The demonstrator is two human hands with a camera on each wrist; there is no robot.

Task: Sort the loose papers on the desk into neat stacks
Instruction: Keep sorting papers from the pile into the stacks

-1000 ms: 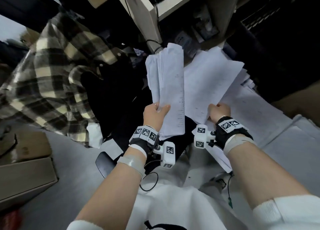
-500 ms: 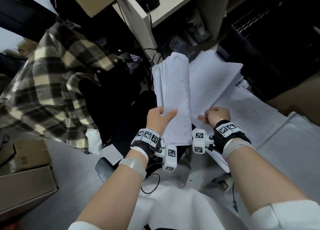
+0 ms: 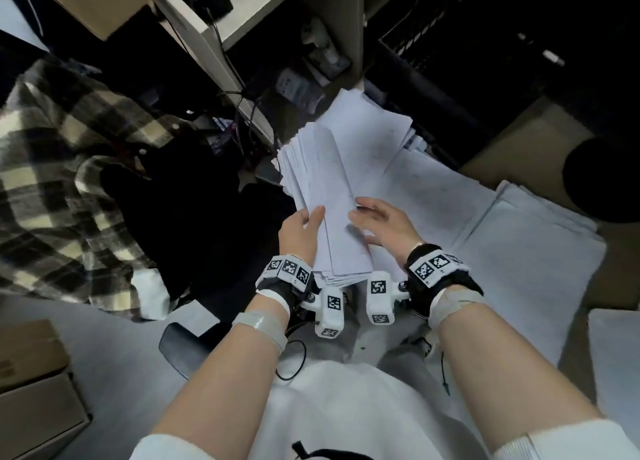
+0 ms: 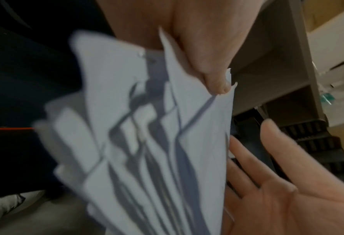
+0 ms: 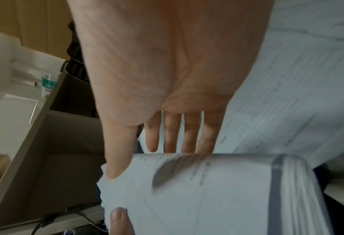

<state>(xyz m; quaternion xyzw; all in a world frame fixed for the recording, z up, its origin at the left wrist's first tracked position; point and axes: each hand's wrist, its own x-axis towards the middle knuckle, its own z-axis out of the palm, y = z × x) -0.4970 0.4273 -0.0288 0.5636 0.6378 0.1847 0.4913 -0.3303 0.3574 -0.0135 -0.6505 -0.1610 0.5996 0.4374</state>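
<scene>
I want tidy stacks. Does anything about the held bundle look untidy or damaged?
Yes. The bundle gripped by the left hand is fanned out, its sheet edges staggered rather than flush. The left wrist view shows a ragged, torn edge by the thumb.

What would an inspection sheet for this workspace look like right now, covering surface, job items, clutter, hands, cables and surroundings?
Surface: desk brown, mostly under paper.
Job's things: fanned paper bundle held up; loose sheets spread beneath; flat stack to the right.
Clutter: plaid shirt and cardboard boxes at left.
Grippers: left hand grips the bundle's edge; right hand open, straight fingers against the bundle.
Cables: black cables hang by the shelf unit.
Surroundings: water bottle seen in the right wrist view.
</scene>
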